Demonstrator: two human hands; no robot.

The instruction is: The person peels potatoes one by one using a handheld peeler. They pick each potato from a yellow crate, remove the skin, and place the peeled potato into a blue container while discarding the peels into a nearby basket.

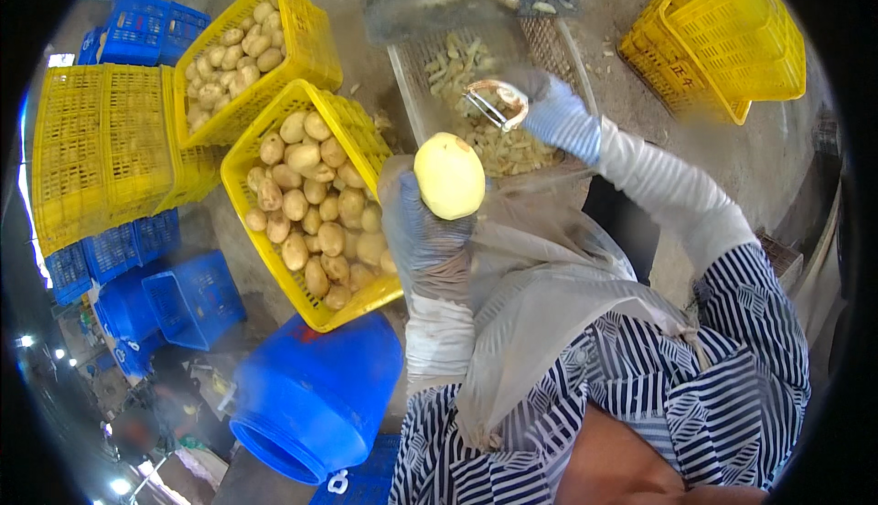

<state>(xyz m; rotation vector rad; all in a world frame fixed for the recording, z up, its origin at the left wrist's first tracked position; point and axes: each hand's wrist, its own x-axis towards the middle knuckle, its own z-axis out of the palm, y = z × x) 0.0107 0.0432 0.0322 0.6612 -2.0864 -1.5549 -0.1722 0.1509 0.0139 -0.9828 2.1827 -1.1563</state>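
Note:
In a striped glove, my left hand (439, 230) grips a peeled, pale yellow potato (449, 177) that shows a small brown patch near its top. My right hand (559, 115), gloved in blue and white, holds a Y-shaped vegetable peeler (499, 106) by its handle. The peeler's blade is above and to the right of the potato, apart from it. Below both hands, a crate (408, 90) contains many potato peelings (463, 66). Unpeeled potatoes (315, 206) fill a yellow plastic crate (309, 320) just left of my left hand.
Another yellow crate (322, 45) of potatoes stands farther back, beside stacked yellow crates (103, 148). A blue plastic barrel (322, 388) lies at lower left near a blue crate (199, 299). More yellow crates (727, 31) stand at upper right. A clear plastic apron (549, 299) covers my lap.

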